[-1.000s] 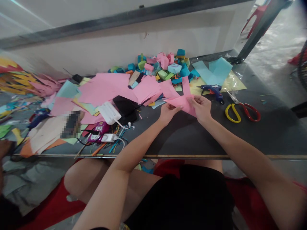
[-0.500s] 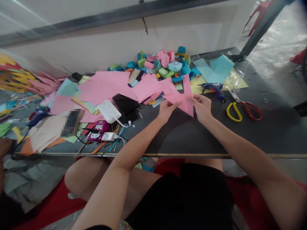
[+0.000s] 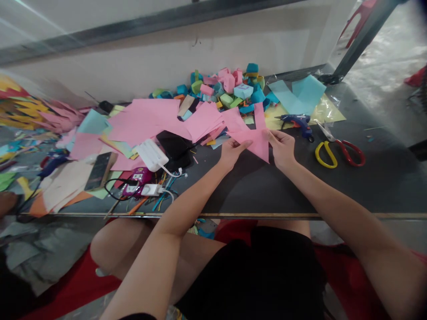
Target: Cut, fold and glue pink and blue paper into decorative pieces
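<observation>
Between my two hands is a folded sheet of pink paper (image 3: 255, 141), held just above the dark tabletop with one pointed corner hanging toward me. My left hand (image 3: 232, 153) pinches its left side, thumb on top. At the upper right edge, my right hand (image 3: 281, 146) grips the same paper between thumb and fingers. A stack of pink sheets (image 3: 203, 122) lies beyond my left hand. Right of my right hand are a blue glue gun (image 3: 298, 124) and scissors (image 3: 336, 146) with one yellow and one red handle.
A heap of colourful folded paper pieces (image 3: 230, 89) lies against the wall. To the left are a white power bank (image 3: 152, 154), a purple power strip (image 3: 138, 182), a phone (image 3: 100, 171) and cables. Light blue sheets (image 3: 298, 98) lie at the back right. Another person's hand (image 3: 7, 202) shows at far left.
My right hand has shifted slightly, its thumb now higher on the paper's upper right edge. My left hand and the pink paper stay nearly in place.
</observation>
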Available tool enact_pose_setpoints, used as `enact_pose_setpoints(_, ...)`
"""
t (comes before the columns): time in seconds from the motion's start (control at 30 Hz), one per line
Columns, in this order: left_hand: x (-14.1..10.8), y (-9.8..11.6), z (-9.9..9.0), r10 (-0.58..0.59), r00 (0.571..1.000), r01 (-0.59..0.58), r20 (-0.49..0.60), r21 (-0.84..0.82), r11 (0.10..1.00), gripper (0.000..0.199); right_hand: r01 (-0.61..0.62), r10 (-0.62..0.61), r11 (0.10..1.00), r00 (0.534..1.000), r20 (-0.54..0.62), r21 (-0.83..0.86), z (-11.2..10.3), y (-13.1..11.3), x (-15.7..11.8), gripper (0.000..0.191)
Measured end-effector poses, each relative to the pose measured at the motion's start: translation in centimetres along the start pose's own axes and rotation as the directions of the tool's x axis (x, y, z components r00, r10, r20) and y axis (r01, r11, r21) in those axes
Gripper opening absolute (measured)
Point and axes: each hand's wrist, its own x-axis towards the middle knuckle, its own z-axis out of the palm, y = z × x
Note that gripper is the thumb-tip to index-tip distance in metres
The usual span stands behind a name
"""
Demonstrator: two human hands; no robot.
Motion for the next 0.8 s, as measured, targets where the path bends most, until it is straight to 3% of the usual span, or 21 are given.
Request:
enact_pose_setpoints(0.6, -0.30, 0.77, 0.35, -0.016, 0.999, 0.017, -0.045, 0.017, 1.000, 0.032, 0.014, -0.014, 1.000, 1.000, -0.001, -0.016, 0.03, -0.13, -0.17, 0.043)
enact_pose_setpoints(0.8, -0.23, 0.56, 0.28, -0.002, 1.000, 0.002, -0.027, 0.005, 1.000, 0.040, 0.020, -0.020, 0.999, 1.000, -0.010, -0.032, 0.06, -0.32, -0.26, 0.045)
